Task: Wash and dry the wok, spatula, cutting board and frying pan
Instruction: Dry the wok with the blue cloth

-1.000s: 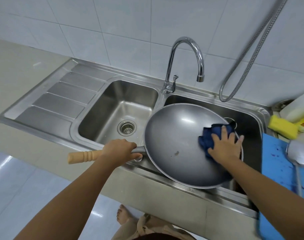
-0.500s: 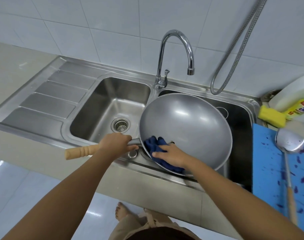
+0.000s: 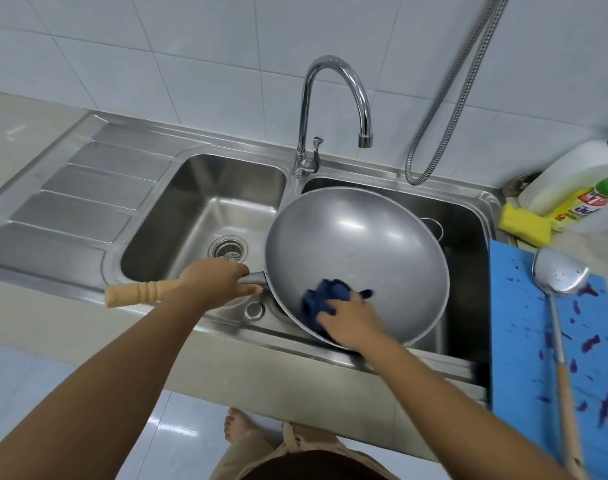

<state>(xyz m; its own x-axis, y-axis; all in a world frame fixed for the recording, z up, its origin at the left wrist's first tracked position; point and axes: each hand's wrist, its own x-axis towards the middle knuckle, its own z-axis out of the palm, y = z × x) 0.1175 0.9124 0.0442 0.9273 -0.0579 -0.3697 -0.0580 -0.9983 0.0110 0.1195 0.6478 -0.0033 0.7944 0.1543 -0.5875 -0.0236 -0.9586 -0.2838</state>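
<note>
The wok [image 3: 358, 258] sits tilted over the right basin [image 3: 469, 230] of the sink, with its grey inside facing up and toward the person and its near rim low against the sink's front edge. The left hand [image 3: 214, 282] grips the handle [image 3: 136, 294] where the wood meets the metal neck, fingers wrapped tight round it; the wooden end sticks out to the left over the counter. The right hand [image 3: 349, 322] presses a bunched blue cloth [image 3: 325, 297] against the wok's lower inner wall near the rim. Its fingers are bent over the wad, though blur hides how close together they lie. The left basin [image 3: 205, 209] holds only its drain. The tap [image 3: 333, 109] arches over the divide between the basins, and a metal hose [image 3: 444, 109] hangs down the tiled wall. On the counter to the right lies a blue board [image 3: 524, 327] spotted with purple stains. The spatula [image 3: 559, 271] rests on it, blade away from the person. Beyond the board are a yellow sponge [image 3: 524, 225] and two bottles [image 3: 572, 178].
</note>
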